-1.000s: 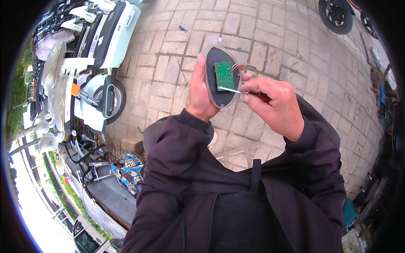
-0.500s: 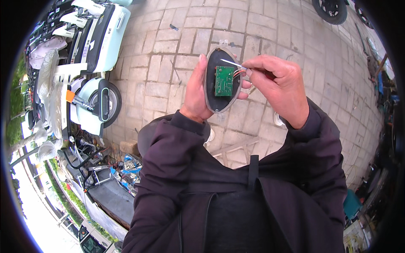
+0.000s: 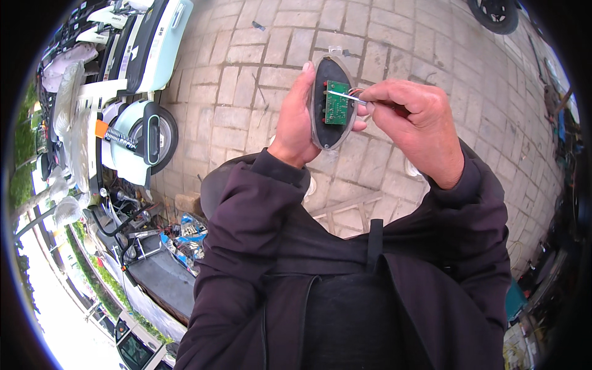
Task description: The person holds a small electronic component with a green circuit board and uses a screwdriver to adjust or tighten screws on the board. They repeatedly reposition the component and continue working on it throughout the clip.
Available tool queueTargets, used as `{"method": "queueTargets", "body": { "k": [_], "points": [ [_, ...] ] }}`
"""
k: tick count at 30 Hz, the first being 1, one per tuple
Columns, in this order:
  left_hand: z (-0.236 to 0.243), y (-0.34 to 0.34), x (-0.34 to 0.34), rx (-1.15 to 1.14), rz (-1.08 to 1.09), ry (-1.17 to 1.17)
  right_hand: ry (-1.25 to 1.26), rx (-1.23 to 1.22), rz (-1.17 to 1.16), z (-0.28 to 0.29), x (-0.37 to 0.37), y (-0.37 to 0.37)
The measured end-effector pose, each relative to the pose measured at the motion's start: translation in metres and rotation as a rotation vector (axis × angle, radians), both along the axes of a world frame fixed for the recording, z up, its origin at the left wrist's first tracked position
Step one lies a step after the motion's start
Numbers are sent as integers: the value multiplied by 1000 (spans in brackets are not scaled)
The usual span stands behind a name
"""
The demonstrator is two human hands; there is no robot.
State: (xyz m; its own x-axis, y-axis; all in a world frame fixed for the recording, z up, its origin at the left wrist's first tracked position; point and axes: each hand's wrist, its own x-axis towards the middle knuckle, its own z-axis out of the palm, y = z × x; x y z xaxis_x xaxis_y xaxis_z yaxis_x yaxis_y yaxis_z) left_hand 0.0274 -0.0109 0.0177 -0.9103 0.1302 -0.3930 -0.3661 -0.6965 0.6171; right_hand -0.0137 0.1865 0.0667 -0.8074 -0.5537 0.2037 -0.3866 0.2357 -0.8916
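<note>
My left hand (image 3: 292,126) is wrapped around an oval, dark-lined light housing (image 3: 326,137) with a clear rim, thumb along its left side and fingertips showing at the right. Inside the housing lies a green circuit board (image 3: 336,114), tilted, with small red parts showing along its left edge. My right hand (image 3: 422,123) pinches a thin pointed metal tool (image 3: 346,96) between thumb and forefinger. Its tip lies over the board's upper part; whether it touches, I cannot tell. Thin coloured wires (image 3: 356,90) run from the board toward my right fingers, which hide their far end.
Brick paving (image 3: 246,92) spreads beneath my hands. To the left stands a pale green and white scooter (image 3: 132,145) with an orange-ended spring. Metal parts and a blue-white wrapper (image 3: 188,237) lie at the lower left. A black wheel (image 3: 495,13) shows at the far right.
The housing has shifted slightly right and up and turned in my left hand, exposing the red parts. The tool's tip has moved from above the board onto its upper area in view.
</note>
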Motion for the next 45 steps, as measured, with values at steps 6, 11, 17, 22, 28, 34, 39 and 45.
{"method": "queueTargets", "body": {
  "k": [6,11,17,22,28,34,39,45],
  "points": [
    [-6,-1,0,-81,-11,-16,-13,-11,-45,-4,3,-2],
    [-10,-3,1,-104,-23,-24,22,82,-85,-10,0,0],
    [-1,-5,-1,-64,-16,-33,56,134,-82,-7,-3,0],
    [-13,-15,-2,86,-9,23,-12,65,-45,-16,-5,15],
    [-6,-13,4,68,25,-73,308,293,-17,-23,-6,18],
    [-9,-17,6,54,1,-13,187,253,-35,-22,1,12],
    [-24,-22,13,30,-4,-14,171,266,-35,-34,3,14],
    [-19,-22,10,4,0,15,196,263,-32,-29,1,9]
  ]
}}
